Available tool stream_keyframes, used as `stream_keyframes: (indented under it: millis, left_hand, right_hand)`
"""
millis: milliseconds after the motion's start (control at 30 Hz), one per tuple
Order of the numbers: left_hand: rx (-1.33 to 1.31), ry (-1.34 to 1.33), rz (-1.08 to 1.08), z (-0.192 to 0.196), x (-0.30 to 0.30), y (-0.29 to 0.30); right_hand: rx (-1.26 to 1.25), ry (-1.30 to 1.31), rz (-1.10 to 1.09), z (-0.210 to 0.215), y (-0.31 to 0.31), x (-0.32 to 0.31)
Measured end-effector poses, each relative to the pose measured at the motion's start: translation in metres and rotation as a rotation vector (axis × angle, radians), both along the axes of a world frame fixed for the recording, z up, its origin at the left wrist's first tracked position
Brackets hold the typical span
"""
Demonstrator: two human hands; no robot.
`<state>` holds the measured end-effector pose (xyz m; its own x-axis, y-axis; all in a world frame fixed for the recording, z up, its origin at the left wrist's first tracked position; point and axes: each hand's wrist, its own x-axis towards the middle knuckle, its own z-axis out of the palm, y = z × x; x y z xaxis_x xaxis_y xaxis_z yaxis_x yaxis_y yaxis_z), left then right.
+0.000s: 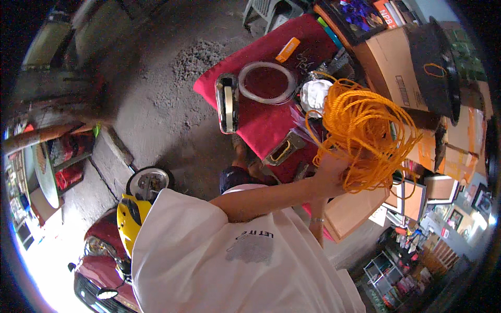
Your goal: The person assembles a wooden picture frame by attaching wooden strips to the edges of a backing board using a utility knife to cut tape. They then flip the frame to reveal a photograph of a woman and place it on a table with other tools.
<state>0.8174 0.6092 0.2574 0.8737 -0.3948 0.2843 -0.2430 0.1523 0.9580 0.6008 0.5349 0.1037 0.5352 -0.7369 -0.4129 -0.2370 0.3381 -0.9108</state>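
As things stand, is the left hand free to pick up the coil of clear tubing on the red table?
Probably not: the left hand is gripping the orange rope bundle, raised above the red table. The clear tubing coil lies uncovered beyond it.

We see a cluttered garage-like storeroom with a rough concrete floor (pixel 167 104). A red-covered table (pixel 271 125) carries tools and a coil of clear hose (pixel 267 82); cardboard boxes (pixel 391 73) are stacked beside it, and a parked motorbike (pixel 112 250) stands nearby.
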Motion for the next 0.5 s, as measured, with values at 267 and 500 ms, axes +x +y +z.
stream_keyframes:
  millis: [267, 500]
  left_hand:
    - [0.055, 0.405, -0.263, -0.063, -0.021, 0.128]
    - [0.208, 0.516, -0.109, -0.088, -0.006, 0.178]
  right_hand:
    - [0.04, 0.133, 0.047, -0.045, 0.002, -0.01]
    - [-0.687, 0.648, 0.412, 0.009, 0.023, 0.034]
